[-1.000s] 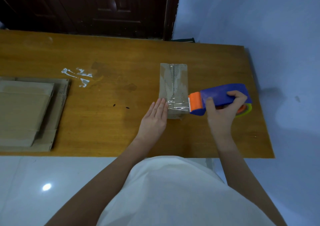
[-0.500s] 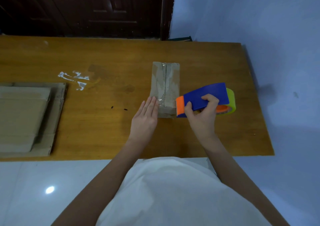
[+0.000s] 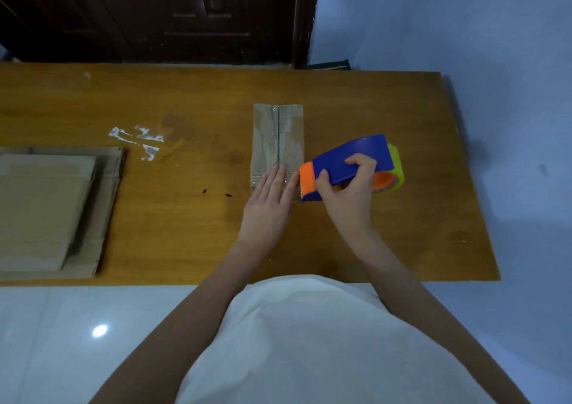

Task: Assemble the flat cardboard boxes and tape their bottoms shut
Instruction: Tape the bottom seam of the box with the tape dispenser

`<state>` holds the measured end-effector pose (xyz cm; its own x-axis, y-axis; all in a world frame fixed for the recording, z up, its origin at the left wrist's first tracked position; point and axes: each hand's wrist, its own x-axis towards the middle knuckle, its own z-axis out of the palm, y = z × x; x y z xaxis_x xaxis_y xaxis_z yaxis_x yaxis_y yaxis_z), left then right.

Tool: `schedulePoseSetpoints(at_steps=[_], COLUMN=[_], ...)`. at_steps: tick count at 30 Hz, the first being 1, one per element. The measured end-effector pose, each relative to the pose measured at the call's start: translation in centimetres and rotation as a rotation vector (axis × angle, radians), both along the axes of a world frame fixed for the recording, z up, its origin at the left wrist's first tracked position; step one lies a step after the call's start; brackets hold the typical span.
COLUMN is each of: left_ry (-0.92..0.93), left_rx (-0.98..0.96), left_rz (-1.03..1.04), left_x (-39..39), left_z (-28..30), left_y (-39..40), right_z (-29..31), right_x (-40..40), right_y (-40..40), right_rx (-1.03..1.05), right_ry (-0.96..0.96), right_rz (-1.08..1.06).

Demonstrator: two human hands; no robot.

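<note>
Fingers of left hand straight, together, pressing flat on near end of one taped box mid-surface. Right hand curled around one blue-orange tape dispenser, just beside box. One stack of flat cardboard well apart, at left.

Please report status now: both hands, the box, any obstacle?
Left hand flat on box near end. Right hand grips tape dispenser at box's right edge. Nothing in the way.
</note>
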<state>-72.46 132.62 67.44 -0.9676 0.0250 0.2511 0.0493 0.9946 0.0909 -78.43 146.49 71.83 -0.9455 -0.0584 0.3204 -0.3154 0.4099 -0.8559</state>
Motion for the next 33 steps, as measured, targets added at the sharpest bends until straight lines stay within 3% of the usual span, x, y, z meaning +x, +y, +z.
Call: schedulePoseSetpoints(at_steps=[13,23,27,31,33], left_ry=[-0.015,0.026,0.023,0.008,-0.004], left_rx=[-0.080,-0.078,-0.073,-0.085,-0.091], left_rz=[-0.007,-0.052,-0.067,-0.084,-0.072], left_x=[0.1,-0.2,-0.3,0.0,0.0], left_z=[0.0,0.2,0.2,0.0,0.2], left_y=[0.1,0.2,0.1,-0.2,-0.2], right_z=[1.0,2.2,2.3,2.1,1.5], right_x=[-1.1,-1.5,-1.8,-2.0,-1.9], right_y=[1.1,1.5,2.0,2.6,3.3], right_rx=[-0.596,-0.806,-1.008,-0.961,-0.828], right_ry=[-0.366,-0.483,-0.593,-0.525,-0.426], right_rz=[-0.403,-0.548,-0.658,-0.653,-0.637])
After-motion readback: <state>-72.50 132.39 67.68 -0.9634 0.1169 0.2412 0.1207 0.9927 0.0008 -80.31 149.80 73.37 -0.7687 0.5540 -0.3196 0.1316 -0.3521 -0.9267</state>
